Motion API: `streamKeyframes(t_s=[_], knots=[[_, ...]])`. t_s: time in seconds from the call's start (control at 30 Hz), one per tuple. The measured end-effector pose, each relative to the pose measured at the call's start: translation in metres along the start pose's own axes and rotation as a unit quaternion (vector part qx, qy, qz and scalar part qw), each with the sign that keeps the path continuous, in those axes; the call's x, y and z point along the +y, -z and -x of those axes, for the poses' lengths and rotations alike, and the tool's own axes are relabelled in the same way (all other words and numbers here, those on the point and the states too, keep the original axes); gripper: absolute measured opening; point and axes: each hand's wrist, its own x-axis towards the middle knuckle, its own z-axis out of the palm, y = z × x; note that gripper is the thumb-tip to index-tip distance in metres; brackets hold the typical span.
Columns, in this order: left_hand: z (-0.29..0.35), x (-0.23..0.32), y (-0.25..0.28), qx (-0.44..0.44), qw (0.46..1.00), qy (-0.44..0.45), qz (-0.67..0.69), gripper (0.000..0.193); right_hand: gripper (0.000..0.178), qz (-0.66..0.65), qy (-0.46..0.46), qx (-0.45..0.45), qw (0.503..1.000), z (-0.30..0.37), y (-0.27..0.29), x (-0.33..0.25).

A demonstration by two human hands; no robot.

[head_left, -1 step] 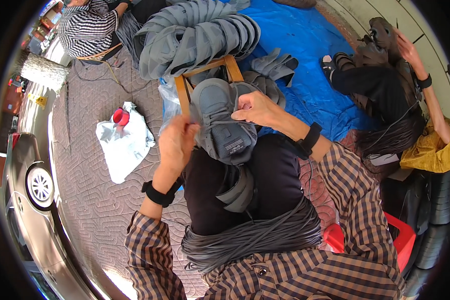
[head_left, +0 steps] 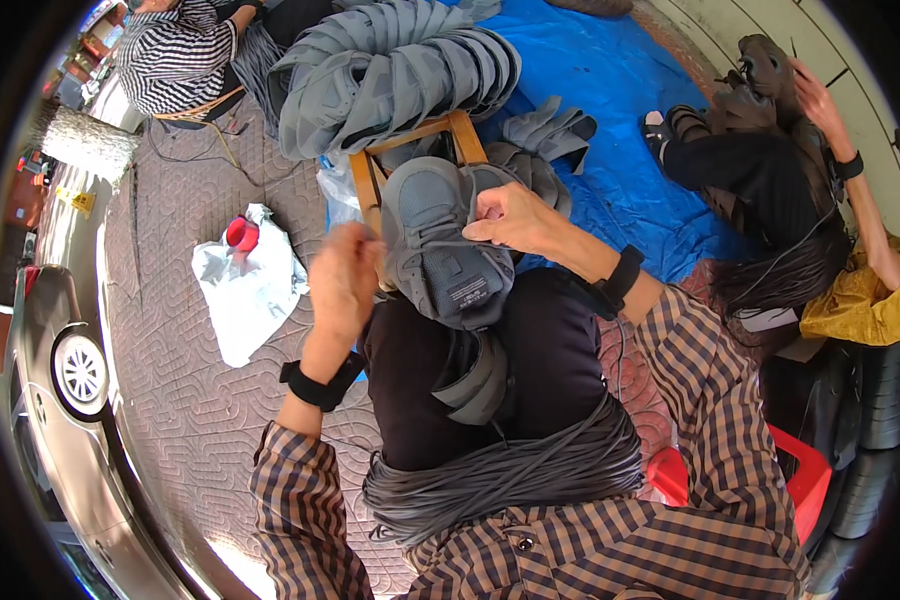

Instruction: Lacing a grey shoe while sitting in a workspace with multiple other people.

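A grey shoe upper (head_left: 440,268) with a mesh toe and a printed tongue rests toe-away over the wooden frame, above my knees. Grey lace runs in rows across its middle. On its right side my right hand (head_left: 518,217) pinches a shoelace between thumb and forefinger. My left hand (head_left: 342,280) is raised just left of the upper, smeared by motion, with its fingers drawn together. A thin stretch of lace runs across toward it; its end is hidden. Between my thighs lies another grey camouflage-patterned upper (head_left: 475,385). A thick bundle of grey laces (head_left: 510,465) lies across my lap.
Beyond the wooden frame (head_left: 367,190) stands a long stack of grey uppers (head_left: 390,85) beside a blue tarp (head_left: 610,60). Left on the paving are a white bag (head_left: 240,310) and a red roll (head_left: 241,234). Two people sit nearby, far left and right. A car (head_left: 70,400) stands left.
My left hand has drawn left, away from the upper's edge, and is more blurred. My right hand and the upper have stayed put.
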Motion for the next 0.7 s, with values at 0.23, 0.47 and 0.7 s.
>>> streamKeyframes(t_s=[0.23,0.47,0.7], knots=[[-0.006,-0.004,-0.004,-0.063,0.972,0.13,0.185,0.016,0.02,-0.019,-0.013,0.009,1.0,-0.003,0.0,0.0],[0.003,0.016,-0.004,-0.076,0.989,0.066,0.106,0.013,0.02,-0.018,0.002,0.009,1.0,-0.004,-0.003,-0.001],[-0.013,0.034,0.005,-0.034,0.969,-0.233,-0.075,0.014,0.02,-0.003,0.011,0.013,1.0,-0.005,-0.003,-0.001]])
